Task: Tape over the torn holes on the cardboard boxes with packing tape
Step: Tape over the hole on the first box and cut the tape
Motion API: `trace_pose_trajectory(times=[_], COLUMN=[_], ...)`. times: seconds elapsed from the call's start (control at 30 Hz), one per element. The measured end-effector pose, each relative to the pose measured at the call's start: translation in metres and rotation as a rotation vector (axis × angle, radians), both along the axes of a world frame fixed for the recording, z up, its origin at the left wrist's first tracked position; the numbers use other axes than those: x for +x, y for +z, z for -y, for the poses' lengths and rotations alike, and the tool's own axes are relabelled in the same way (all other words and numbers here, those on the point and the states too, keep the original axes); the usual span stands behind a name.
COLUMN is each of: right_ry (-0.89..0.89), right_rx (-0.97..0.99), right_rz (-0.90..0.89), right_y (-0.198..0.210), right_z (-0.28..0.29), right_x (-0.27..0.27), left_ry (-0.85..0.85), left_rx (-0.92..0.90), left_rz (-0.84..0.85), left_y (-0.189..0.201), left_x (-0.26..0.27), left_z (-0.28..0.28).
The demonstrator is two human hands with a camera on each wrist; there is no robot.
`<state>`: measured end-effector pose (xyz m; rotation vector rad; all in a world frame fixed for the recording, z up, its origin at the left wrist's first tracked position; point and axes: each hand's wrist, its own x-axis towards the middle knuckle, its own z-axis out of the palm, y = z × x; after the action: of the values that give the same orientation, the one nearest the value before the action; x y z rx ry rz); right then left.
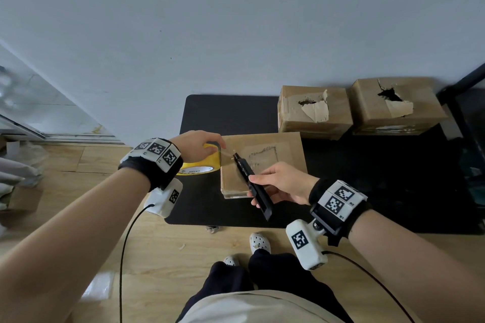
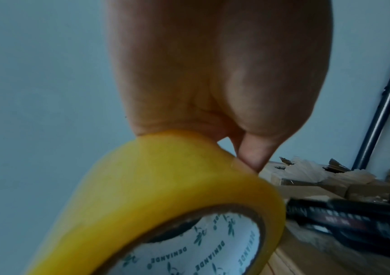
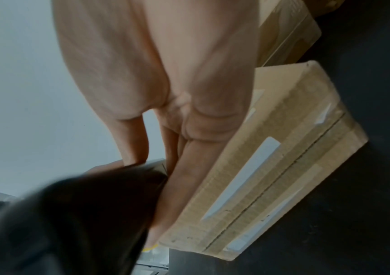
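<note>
A flat cardboard box (image 1: pixel 278 149) lies on the black mat (image 1: pixel 231 113), its patched hole under clear tape. My left hand (image 1: pixel 202 148) grips the yellow tape roll (image 1: pixel 199 165) (image 2: pixel 165 195) at the box's left edge, a strip stretched from roll to box top. My right hand (image 1: pixel 278 183) holds a black utility knife (image 1: pixel 253 183) (image 3: pixel 76 219), its tip at the stretched strip. Two more boxes stand behind: one (image 1: pixel 313 113) and another (image 1: pixel 396 105), each with a ragged open hole on top.
A grey wall rises right behind the mat. A dark metal shelf frame (image 1: pixel 462 102) stands at the right. Wooden floor (image 1: pixel 168 257) lies in front, with my feet in white clogs (image 1: pixel 259 242) near the mat's front edge. Cables trail from both wrist cameras.
</note>
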<state>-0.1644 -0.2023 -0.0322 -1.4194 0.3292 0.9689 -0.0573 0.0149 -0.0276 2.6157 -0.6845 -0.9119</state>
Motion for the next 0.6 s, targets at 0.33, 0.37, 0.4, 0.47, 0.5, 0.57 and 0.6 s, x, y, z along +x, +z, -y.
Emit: trace_pose_trajectory(times=[0.33, 0.37, 0.4, 0.47, 0.5, 0.57, 0.6], right_ry=[-0.140, -0.207, -0.276, -0.397, -0.422, -0.346, -0.250], right_rx=[-0.125, -0.202, -0.309, -0.549, -0.662, -0.836, -0.900], right_rz=[0.191, 0.245, 0.290, 0.339, 0.335, 0.279, 0.246], right_y=[0.006, 0.005, -0.001, -0.017, -0.025, -0.043, -0.049], right_z=[0.057, 0.067, 0.078, 0.097, 0.104, 0.113, 0.114], right_x=[-0.021, -0.023, -0.025, -0.028, -0.030, -0.032, -0.034], left_ry=[0.014, 0.016, 0.017, 0.016, 0.013, 0.013, 0.017], left_rx=[0.012, 0.011, 0.010, 0.004, -0.001, -0.012, -0.016], left_rz=[0.010, 0.014, 0.019, 0.027, 0.030, 0.035, 0.034], left_y=[-0.005, -0.006, -0.006, -0.007, -0.008, -0.009, -0.010], left_x=[-0.003, -0.003, -0.004, -0.004, -0.004, -0.003, -0.003], left_z=[-0.004, -0.004, -0.004, -0.005, -0.005, -0.006, -0.006])
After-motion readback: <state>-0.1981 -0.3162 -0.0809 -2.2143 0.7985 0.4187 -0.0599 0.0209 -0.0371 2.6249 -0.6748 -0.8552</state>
